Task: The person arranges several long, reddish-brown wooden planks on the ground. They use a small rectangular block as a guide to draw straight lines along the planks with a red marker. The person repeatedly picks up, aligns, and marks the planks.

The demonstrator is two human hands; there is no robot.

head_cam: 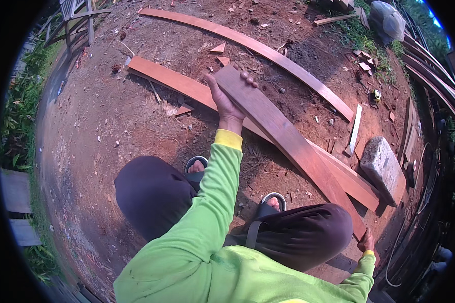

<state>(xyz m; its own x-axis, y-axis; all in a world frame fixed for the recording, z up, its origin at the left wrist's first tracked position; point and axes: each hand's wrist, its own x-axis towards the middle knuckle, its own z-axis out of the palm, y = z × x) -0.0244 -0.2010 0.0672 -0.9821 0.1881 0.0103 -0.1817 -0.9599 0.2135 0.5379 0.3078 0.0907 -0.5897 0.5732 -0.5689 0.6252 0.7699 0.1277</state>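
A long reddish-brown wooden plank [288,136] slants across in front of me, raised above the ground. My left hand [229,100] grips its far end, with the thumb on the near edge and fingers curled over the opposite edge. The near end, by my right knee, is in my right hand [367,240], partly hidden at the wood's edge. Beneath the held plank, another plank [170,75] crosses on the ground; more than one board seems layered at its right end. Farther off, a third plank [250,41] lies on the dirt.
A pale stone-like block [381,166] stands at the right, near a flat pale strip [354,128]. Wood scraps [220,47] litter the soil. Long boards [432,79] are piled at the right edge, below a plastic sack [387,21]. A wooden stand [89,26] is at upper left.
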